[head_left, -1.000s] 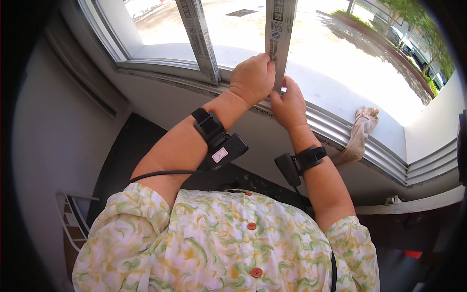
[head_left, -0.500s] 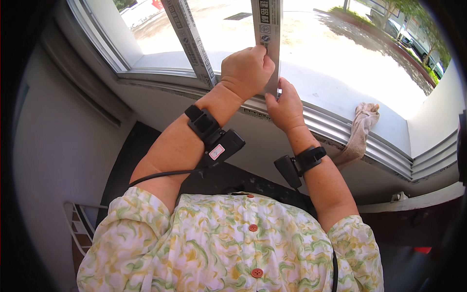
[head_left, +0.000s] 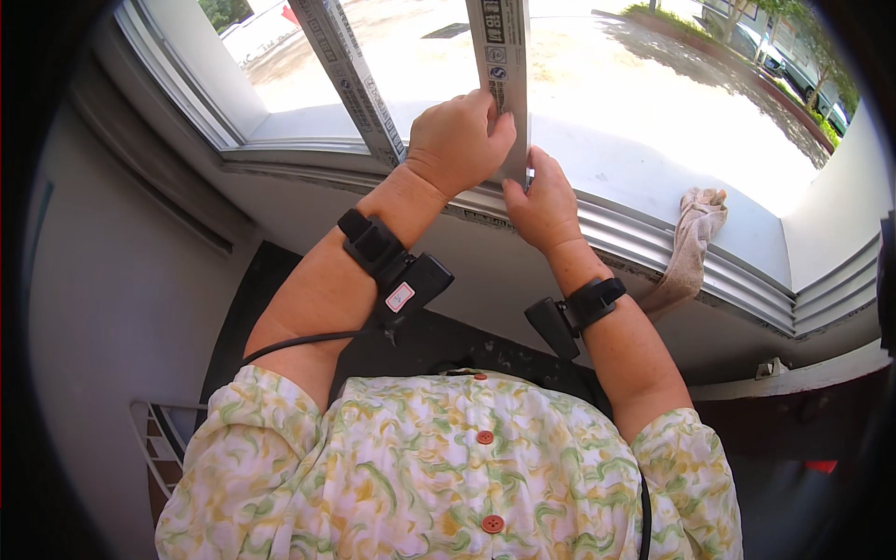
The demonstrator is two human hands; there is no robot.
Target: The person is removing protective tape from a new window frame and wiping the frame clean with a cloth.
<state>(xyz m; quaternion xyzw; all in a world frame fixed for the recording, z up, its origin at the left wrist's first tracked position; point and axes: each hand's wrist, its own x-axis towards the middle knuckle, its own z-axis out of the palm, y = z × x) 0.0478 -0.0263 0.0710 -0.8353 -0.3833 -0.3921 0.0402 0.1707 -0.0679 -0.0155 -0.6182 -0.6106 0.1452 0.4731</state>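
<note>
Both hands are at the lower part of an upright metal window sash frame (head_left: pixel 511 103), which carries a printed strip. My left hand (head_left: pixel 457 145) is closed in a fist against the inner face of the frame, thumb toward the right. Its fingertips are hidden, so what they hold, if anything, does not show. Lower and to the right, my right hand (head_left: pixel 546 205) grips the frame's right edge near its bottom, thumb on the near side and fingers up along the edge. The frame stands in the sliding track (head_left: pixel 644 233) of the sill.
To the left rises another printed frame upright (head_left: pixel 353 84). A beige cloth (head_left: pixel 698 238) hangs over the track on the right. Below the sill is a pale wall, and a white wire rack (head_left: pixel 154 439) stands at the lower left. Sunlit ground lies outside.
The view has shifted slightly, and the sash frame and my left hand appear a little farther left. My right hand keeps its place on the frame's edge.
</note>
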